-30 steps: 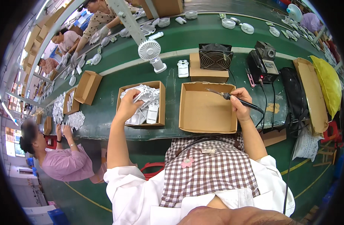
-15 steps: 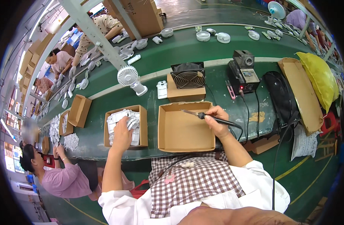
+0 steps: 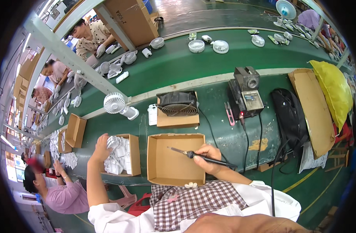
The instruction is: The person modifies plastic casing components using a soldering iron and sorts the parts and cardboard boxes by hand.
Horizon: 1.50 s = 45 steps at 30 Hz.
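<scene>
My right hand (image 3: 207, 158) is closed around the handle of a soldering iron (image 3: 190, 154). Its metal tip points left above an open cardboard box (image 3: 151, 161) that has a bare inside. At the left, my left hand (image 3: 102, 148) is at the edge of a second cardboard box (image 3: 135, 155) filled with white plastic parts (image 3: 118, 161). The fingers there look closed on a white plastic part (image 3: 115, 143), whose exact shape is partly hidden.
A black cooling fan (image 3: 178, 103) sits on cardboard behind the boxes. A soldering station (image 3: 247, 97) and pink-handled tweezers (image 3: 229, 113) lie right of it. A white handheld fan (image 3: 115, 103) stands left. Beyond runs a green conveyor (image 3: 166, 58) with fan parts; co-workers sit left.
My left hand has moved left and back, toward the box's edge, with the white part. The right hand and soldering iron are lower and further left in the picture, as the whole view shifted.
</scene>
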### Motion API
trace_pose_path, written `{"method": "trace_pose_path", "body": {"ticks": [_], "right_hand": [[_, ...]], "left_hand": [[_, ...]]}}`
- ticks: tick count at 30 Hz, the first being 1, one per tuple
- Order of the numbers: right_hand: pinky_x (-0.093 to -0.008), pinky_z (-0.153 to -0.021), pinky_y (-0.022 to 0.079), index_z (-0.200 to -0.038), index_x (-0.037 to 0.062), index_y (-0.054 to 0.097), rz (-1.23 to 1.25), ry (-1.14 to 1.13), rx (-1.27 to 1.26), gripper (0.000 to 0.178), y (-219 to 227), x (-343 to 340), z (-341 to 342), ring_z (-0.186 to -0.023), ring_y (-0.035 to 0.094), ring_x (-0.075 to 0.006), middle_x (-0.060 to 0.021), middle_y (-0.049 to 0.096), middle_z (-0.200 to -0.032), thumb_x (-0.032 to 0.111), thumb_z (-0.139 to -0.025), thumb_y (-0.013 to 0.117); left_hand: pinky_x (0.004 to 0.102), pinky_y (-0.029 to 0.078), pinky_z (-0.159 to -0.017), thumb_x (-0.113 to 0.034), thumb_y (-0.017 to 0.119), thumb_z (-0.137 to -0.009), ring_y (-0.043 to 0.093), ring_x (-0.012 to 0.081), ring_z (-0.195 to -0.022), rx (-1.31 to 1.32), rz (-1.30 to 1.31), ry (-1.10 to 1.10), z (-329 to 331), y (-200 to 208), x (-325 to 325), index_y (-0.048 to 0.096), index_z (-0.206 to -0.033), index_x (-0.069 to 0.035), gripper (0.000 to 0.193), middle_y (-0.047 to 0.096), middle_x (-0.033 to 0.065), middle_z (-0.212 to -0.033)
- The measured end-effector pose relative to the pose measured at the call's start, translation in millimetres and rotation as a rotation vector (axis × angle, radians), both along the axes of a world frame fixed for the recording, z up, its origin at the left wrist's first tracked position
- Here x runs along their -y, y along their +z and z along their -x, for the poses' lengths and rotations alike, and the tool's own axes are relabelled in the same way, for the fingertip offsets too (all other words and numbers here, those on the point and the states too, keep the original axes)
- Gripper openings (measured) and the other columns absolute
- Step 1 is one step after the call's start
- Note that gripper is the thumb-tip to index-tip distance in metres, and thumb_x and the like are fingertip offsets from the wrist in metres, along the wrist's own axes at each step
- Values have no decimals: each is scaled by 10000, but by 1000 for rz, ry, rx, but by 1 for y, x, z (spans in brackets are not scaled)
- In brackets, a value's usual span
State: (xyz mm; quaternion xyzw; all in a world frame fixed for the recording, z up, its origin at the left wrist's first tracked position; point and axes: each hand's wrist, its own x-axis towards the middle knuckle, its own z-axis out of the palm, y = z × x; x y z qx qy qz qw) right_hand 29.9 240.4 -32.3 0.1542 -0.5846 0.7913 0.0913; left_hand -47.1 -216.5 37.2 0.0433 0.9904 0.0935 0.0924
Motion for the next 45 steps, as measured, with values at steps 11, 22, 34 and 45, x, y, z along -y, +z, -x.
{"method": "trace_pose_path", "body": {"ticks": [11,22,34,45], "right_hand": [[-228,-550,468,-897,-15,543,-94,12,-98,182,3,-3,5,-630,587,-105,-89,604,-769,38,-783,676],[-214,-625,416,-942,5,521,33,-33,36,214,9,0,-2,-703,485,-61,-28,543,-795,80,-795,658],[-173,-579,355,-906,17,536,40,-4,126,256,23,-7,-5,-663,465,-44,-8,535,-765,145,-750,694],[-165,-498,314,-918,14,527,90,35,151,275,24,-14,-4,-584,424,-31,-5,524,-738,153,-750,695]], "left_hand": [[459,379,-938,-9,711,-659,409,397,-1155,-148,37,-73,-14,3,-13,419,-1107,-46,537,414,171,-1233],[494,410,-837,-58,695,-681,473,396,-1067,-196,78,-111,-16,-1,3,405,-1113,-64,520,411,159,-1200],[418,421,-909,-85,749,-645,470,377,-1073,-181,-166,-48,-36,9,-6,409,-1166,-64,622,443,190,-1118],[356,457,-791,-54,666,-722,605,301,-897,-246,-408,196,-40,12,7,449,-1060,-33,402,594,175,-937]]}}
